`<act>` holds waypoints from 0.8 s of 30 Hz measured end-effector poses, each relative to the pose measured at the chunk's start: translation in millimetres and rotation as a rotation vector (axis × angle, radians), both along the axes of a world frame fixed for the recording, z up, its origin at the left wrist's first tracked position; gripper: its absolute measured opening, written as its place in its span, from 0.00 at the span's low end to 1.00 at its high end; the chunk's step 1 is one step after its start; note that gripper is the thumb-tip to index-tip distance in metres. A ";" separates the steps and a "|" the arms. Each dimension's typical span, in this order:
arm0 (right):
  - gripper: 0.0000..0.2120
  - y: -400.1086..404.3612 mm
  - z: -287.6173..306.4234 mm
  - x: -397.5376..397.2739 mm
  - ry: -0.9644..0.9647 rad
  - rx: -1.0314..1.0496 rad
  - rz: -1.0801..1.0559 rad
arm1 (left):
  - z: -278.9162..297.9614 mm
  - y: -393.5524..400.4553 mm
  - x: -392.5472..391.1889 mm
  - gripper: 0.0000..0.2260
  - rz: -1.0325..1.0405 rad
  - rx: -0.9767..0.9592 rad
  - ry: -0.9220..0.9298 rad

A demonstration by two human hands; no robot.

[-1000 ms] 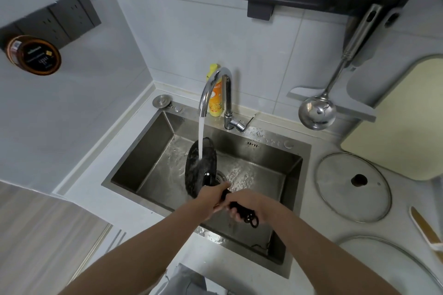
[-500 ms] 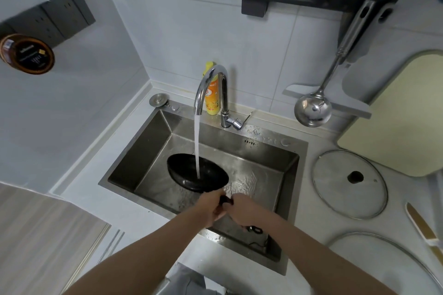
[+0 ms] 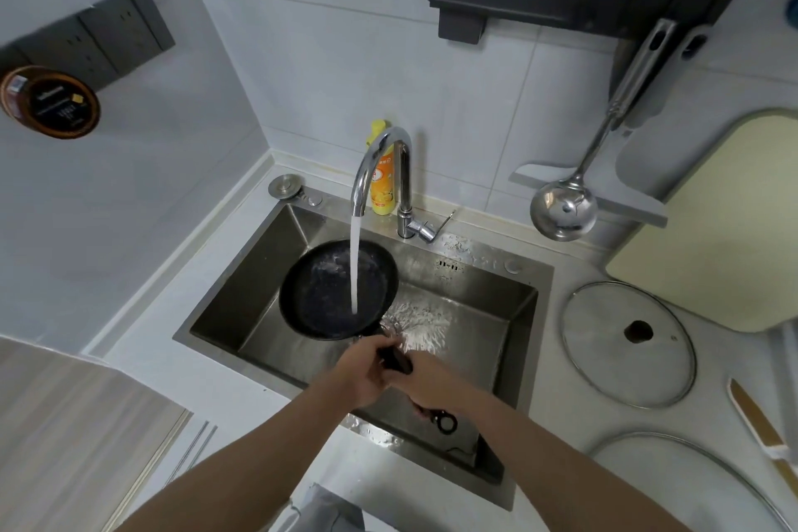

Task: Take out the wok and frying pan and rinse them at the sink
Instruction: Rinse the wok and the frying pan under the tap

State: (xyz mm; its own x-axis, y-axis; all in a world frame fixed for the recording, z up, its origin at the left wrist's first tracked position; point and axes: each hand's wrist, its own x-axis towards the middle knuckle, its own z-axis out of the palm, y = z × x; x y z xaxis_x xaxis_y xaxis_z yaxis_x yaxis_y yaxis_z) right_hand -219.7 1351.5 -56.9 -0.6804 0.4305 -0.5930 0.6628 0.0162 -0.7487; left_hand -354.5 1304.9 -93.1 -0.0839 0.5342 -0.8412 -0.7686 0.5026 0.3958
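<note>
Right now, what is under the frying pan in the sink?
The frying pan is held over the sink by both hands; wet steel shows around it and water splashes at its right. The floor directly beneath, drain included, is covered by the pan.

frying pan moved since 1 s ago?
Yes. The frying pan turned from edge-on to face-up beneath the faucet, its bowl now further left in the sink.

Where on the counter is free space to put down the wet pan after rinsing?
A bare strip of counter runs between the sink and the left wall. Right of the sink is crowded: a glass lid, a second lid and the cutting board. Both hands, left hand and right hand, hold the frying pan.
</note>
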 end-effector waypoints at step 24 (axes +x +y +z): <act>0.11 30.9 42.3 -17.0 -0.305 -0.247 0.011 | 0.0 -6.7 11.5 0.07 -0.062 -0.040 -0.037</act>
State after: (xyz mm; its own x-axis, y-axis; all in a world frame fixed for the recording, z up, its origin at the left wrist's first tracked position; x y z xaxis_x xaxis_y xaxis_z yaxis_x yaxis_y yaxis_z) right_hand -236.7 1382.5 -14.6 -0.4603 0.2427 -0.8539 0.8565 -0.1316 -0.4991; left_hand -343.0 1298.2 -93.1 -0.0200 0.5031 -0.8640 -0.7491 0.5648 0.3462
